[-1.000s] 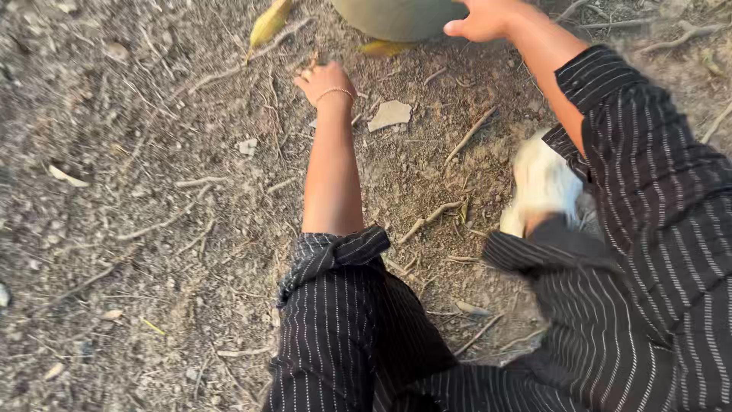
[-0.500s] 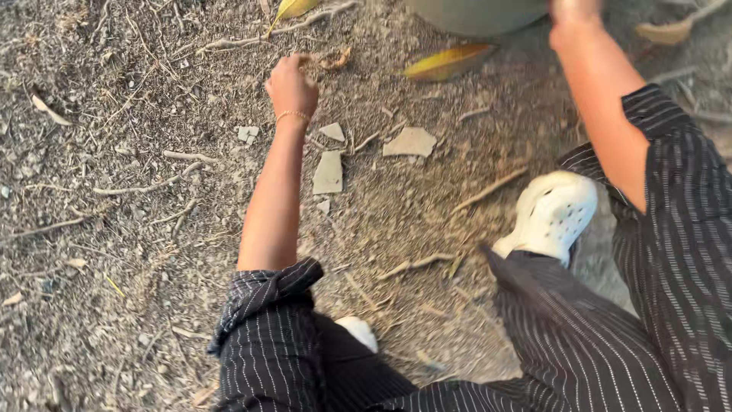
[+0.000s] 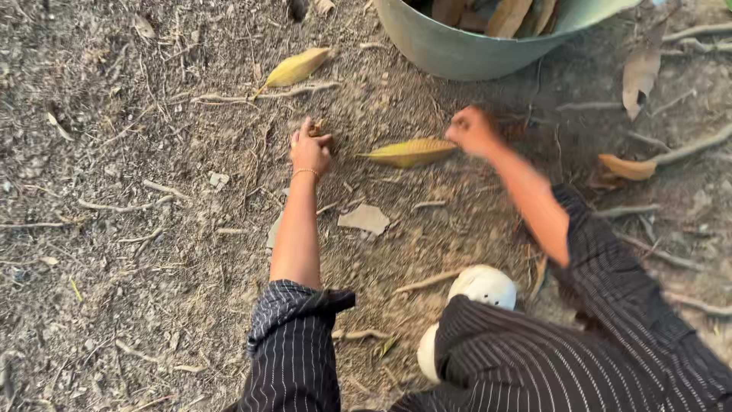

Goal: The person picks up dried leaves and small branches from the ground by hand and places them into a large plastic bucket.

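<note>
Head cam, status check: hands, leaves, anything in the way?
Left hand pinching a small brown leaf scrap on the dirt. Right hand, blurred, at the yellow leaf; grip unclear. Green tub just beyond, leaves inside. Twigs scattered, nothing blocking.

two bare hands, left hand (image 3: 309, 149) and right hand (image 3: 473, 130). one grey-green tub (image 3: 465, 49) holding several dry leaves. two yellow leaves on the soil (image 3: 296, 67) (image 3: 412, 152). two brown leaves at right (image 3: 637, 72) (image 3: 627, 167). one white shoe (image 3: 482, 286).
</note>
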